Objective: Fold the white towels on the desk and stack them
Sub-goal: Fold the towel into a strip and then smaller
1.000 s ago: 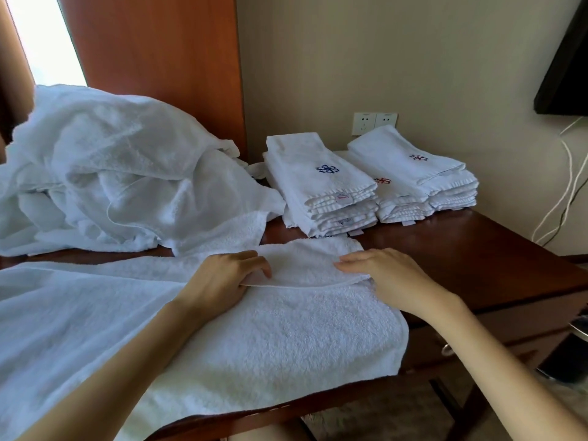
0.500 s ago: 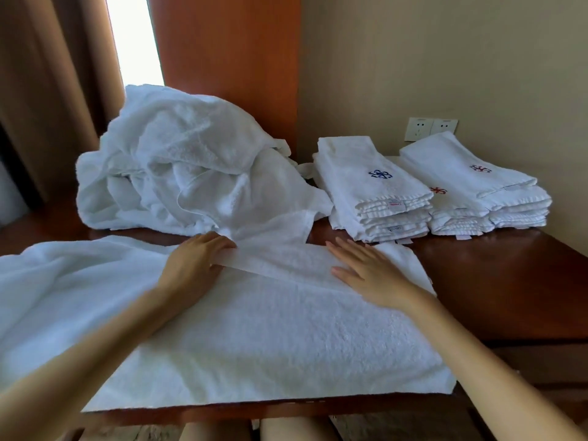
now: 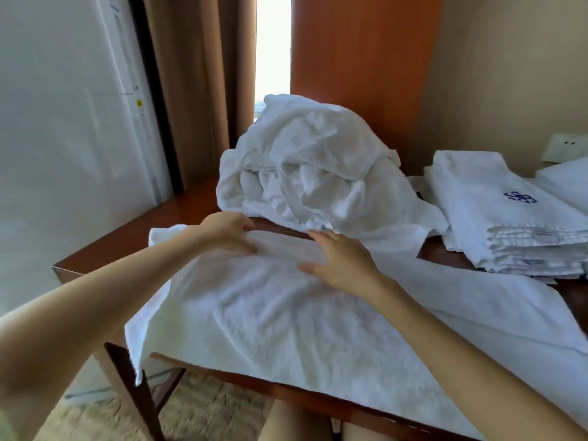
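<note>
A white towel point(image 3: 270, 316) lies spread across the front of the wooden desk point(image 3: 133, 233), its left end hanging over the edge. My left hand point(image 3: 227, 232) has its fingers curled on the towel's far folded edge. My right hand point(image 3: 342, 261) lies flat with straight fingers on the towel, just to the right of the left hand. Behind them sits a heap of unfolded white towels point(image 3: 305, 167). A stack of folded towels point(image 3: 506, 214) with a blue emblem stands at the right.
A second folded stack point(image 3: 569, 183) shows at the far right edge, under a wall socket point(image 3: 566, 148). Brown curtains point(image 3: 197, 90) and a white appliance point(image 3: 70, 122) stand left of the desk. My knees show below the desk's front edge.
The view has swung left, so the stacks slid to the right edge. Both hands have slid leftwards along the towel's far edge and now lie closer together.
</note>
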The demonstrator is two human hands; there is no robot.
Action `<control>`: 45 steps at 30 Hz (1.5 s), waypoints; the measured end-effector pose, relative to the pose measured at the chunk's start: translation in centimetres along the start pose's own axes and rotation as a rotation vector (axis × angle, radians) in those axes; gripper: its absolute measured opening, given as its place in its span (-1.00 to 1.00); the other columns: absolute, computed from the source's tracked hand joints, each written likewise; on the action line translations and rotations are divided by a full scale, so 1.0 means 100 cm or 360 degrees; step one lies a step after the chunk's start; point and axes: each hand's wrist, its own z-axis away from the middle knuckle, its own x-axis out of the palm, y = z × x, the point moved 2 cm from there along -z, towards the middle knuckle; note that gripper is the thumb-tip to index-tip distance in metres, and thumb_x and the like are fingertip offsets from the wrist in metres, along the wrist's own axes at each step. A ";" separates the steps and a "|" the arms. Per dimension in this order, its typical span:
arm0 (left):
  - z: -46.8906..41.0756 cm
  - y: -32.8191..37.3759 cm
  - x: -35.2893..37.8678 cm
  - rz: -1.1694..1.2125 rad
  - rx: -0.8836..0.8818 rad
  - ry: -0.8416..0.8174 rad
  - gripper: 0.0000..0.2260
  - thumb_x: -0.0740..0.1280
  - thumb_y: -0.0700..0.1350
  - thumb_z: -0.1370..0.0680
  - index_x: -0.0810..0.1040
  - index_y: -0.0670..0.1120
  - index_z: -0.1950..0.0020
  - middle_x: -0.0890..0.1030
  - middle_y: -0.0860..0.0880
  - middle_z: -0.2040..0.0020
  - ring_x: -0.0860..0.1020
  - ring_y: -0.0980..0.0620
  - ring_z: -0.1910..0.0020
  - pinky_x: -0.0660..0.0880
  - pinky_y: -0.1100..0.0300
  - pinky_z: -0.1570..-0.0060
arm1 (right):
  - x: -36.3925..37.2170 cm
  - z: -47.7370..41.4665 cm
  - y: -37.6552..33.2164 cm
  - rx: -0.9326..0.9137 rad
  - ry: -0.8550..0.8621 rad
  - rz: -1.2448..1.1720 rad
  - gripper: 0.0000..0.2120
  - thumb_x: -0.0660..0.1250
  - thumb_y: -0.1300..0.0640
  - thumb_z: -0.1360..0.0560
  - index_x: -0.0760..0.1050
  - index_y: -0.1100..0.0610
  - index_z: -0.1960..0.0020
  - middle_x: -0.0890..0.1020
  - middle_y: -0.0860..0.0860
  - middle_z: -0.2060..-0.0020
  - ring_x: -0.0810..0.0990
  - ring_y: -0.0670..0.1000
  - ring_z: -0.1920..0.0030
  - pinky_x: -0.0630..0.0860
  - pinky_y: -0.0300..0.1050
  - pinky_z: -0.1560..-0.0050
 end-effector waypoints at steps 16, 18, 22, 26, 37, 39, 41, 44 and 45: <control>0.033 -0.066 -0.027 -0.0293 -0.0265 0.0925 -0.74 0.44 -0.21 -0.48 0.46 -0.17 -0.11 0.34 -0.14 -0.23 0.38 -0.12 -0.15 0.43 0.14 0.18 | 0.011 -0.019 0.002 -0.0267 0.0858 0.0107 -0.46 0.38 0.49 -0.22 0.62 0.16 -0.16 0.57 0.12 0.13 0.55 0.23 0.13 0.42 0.00 0.19; 0.043 -0.068 -0.015 -0.0295 -0.0209 0.0795 -0.55 0.40 -0.28 -0.48 0.38 -0.11 -0.33 0.21 -0.16 -0.41 0.36 -0.16 -0.29 0.46 0.16 0.14 | 0.016 -0.017 0.003 -0.0255 0.0730 0.0123 -0.43 0.36 0.48 -0.29 0.56 0.17 -0.27 0.59 0.13 0.03 0.54 0.22 0.03 0.41 0.01 0.09; 0.091 -0.048 0.005 -0.0505 0.0341 0.0909 -0.38 0.50 -0.32 -0.35 0.46 -0.11 -0.39 0.43 -0.24 -0.34 0.48 -0.20 -0.26 0.57 0.01 0.00 | 0.031 -0.017 0.005 -0.0386 0.0393 0.0182 -0.43 0.31 0.27 -0.50 0.32 0.07 -0.48 0.50 0.01 -0.27 0.45 0.09 -0.25 0.27 -0.11 -0.25; 0.121 -0.049 0.036 -0.0343 0.0644 0.0425 -0.72 0.30 -0.11 -0.59 0.49 -0.02 -0.31 0.53 0.02 -0.17 0.53 0.06 -0.08 0.52 0.20 0.04 | 0.035 -0.020 -0.002 -0.0485 0.0209 0.0253 -0.39 0.26 0.19 -0.55 0.16 -0.05 -0.54 0.28 -0.09 -0.48 0.24 -0.04 -0.46 0.08 -0.17 -0.44; 0.106 -0.161 0.008 -0.0601 -0.0681 -0.0084 -0.64 0.16 -0.22 -0.57 0.41 -0.03 -0.36 0.51 0.00 -0.28 0.47 -0.03 -0.27 0.35 0.11 -0.22 | 0.040 -0.020 0.006 -0.0421 0.0225 0.0013 -0.50 0.17 0.25 -0.60 0.28 -0.06 -0.50 0.36 -0.09 -0.44 0.30 -0.07 -0.44 0.19 -0.15 -0.42; 0.099 -0.154 0.002 -0.0322 -0.0766 0.0077 -0.72 0.20 -0.27 -0.51 0.46 -0.11 -0.21 0.53 -0.07 -0.21 0.51 -0.10 -0.17 0.43 0.11 -0.02 | 0.040 -0.020 0.007 -0.0422 0.0224 0.0027 -0.48 0.19 0.26 -0.59 0.27 -0.06 -0.50 0.36 -0.10 -0.45 0.29 -0.08 -0.44 0.19 -0.16 -0.42; 0.090 -0.139 -0.003 -0.0212 -0.0617 0.0442 -0.60 0.24 -0.31 -0.50 0.39 -0.11 -0.33 0.47 -0.13 -0.28 0.49 -0.14 -0.21 0.45 0.06 -0.09 | 0.040 -0.021 0.006 -0.0444 0.0228 0.0037 -0.48 0.21 0.25 -0.59 0.27 -0.07 -0.50 0.35 -0.11 -0.45 0.28 -0.09 -0.45 0.18 -0.18 -0.41; 0.072 -0.108 -0.008 0.0099 -0.0006 0.0678 -0.46 0.21 -0.37 -0.56 0.30 -0.01 -0.50 0.36 -0.03 -0.46 0.49 -0.06 -0.28 0.50 0.14 -0.13 | 0.040 -0.021 0.004 -0.0479 0.0234 0.0042 -0.50 0.25 0.20 -0.60 0.28 -0.08 -0.49 0.35 -0.12 -0.45 0.28 -0.10 -0.45 0.16 -0.23 -0.40; 0.065 -0.096 -0.011 0.0079 0.0189 0.0607 -0.45 0.20 -0.39 -0.57 0.31 0.03 -0.50 0.34 0.02 -0.48 0.49 -0.02 -0.29 0.51 0.19 -0.11 | 0.039 -0.020 0.004 -0.0486 0.0234 0.0039 -0.50 0.25 0.20 -0.59 0.29 -0.08 -0.49 0.36 -0.12 -0.44 0.28 -0.10 -0.44 0.16 -0.24 -0.40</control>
